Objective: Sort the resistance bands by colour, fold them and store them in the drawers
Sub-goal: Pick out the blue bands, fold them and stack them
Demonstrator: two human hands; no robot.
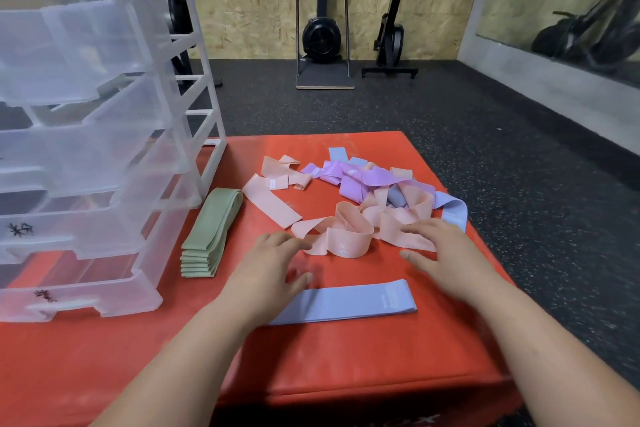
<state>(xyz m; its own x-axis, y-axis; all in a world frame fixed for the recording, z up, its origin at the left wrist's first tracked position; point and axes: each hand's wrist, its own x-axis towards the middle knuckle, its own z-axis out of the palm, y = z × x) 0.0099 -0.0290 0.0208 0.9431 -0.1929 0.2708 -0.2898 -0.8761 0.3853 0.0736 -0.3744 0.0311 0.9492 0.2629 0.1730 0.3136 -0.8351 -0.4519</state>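
Observation:
A tangled heap of pink bands (349,236), purple bands (360,178) and blue bands (453,210) lies on the red padded box (346,364). One blue band (349,302) lies flat near the front. A stack of green bands (207,236) sits beside the clear plastic drawer unit (104,149). My left hand (273,263) hovers open, its fingertips at the edge of a looped pink band. My right hand (440,253) is open with its fingers spread over the pink bands; contact is unclear.
The drawer unit stands on the left of the box, with several drawers pulled partly out. Dark rubber floor surrounds the box. Rowing machines (323,35) stand against the far wooden wall. A mirror (568,10) is at the right.

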